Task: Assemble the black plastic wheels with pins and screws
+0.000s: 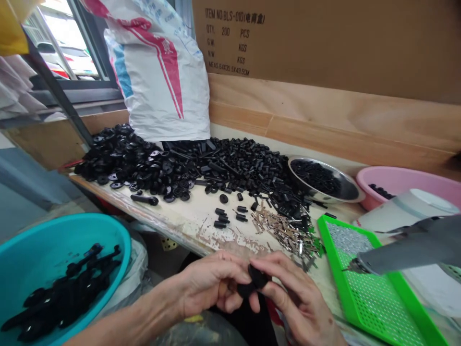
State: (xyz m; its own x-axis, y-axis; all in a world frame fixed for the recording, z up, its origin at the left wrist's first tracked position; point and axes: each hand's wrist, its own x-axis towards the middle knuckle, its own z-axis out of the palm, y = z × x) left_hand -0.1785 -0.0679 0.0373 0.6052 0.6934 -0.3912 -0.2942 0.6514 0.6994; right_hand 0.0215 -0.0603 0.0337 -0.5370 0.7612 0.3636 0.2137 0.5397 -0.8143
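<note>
My left hand (212, 278) and my right hand (297, 295) meet at the table's front edge. Between their fingertips are small black plastic parts (257, 276), pinched by both hands; their exact shape is partly hidden by the fingers. Just beyond the hands, several short black cylinders (221, 218) lie on the tabletop, with a pile of thin metal strips (288, 230) to their right. Further back spreads a large heap of black parts (237, 161), with round black discs (140, 163) at its left.
A teal basin (124, 240) holding black pieces stands at left. To the right are a green tray (331, 254) with small screws, a grey power screwdriver (406, 247), a steel bowl (355, 194) and a pink basin (414, 175). A white sack (165, 72) and a carton (324, 43) stand behind.
</note>
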